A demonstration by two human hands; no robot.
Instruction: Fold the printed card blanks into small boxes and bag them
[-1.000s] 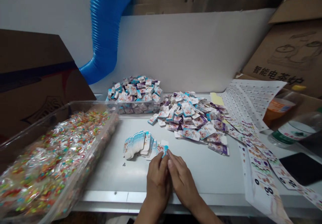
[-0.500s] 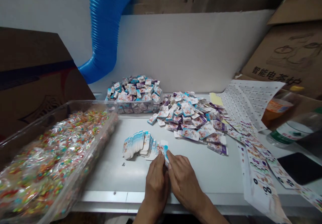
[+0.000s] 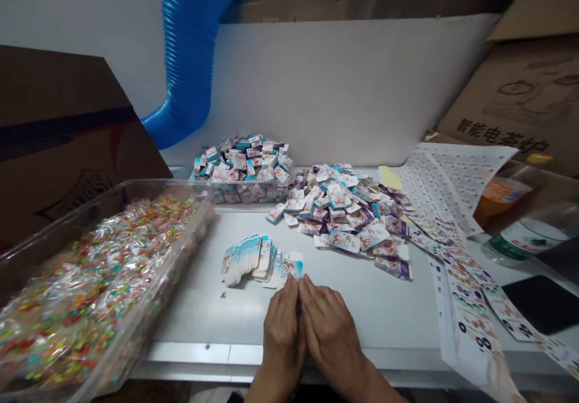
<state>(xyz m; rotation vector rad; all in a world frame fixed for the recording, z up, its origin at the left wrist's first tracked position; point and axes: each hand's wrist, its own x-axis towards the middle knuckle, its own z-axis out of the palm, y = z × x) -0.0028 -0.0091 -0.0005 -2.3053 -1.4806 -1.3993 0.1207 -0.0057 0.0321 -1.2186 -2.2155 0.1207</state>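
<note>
White table (image 3: 384, 309) is shared by both hands, pressed side by side near its front edge. The left hand (image 3: 283, 327) and right hand (image 3: 332, 330) are loosely curled with fingertips met; whether anything is pinched cannot be told. Fanned cards (image 3: 253, 259) are laid just beyond the fingertips. A pile (image 3: 344, 210) is seen farther back, and a tray (image 3: 154, 181) at left.

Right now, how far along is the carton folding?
Done: small boxes fill the clear tray and a heap beside it. In hand: left hand and right hand meet, fingers at one carton blank. Remaining: the fanned stack of blanks and a full bin of candy packets.
</note>
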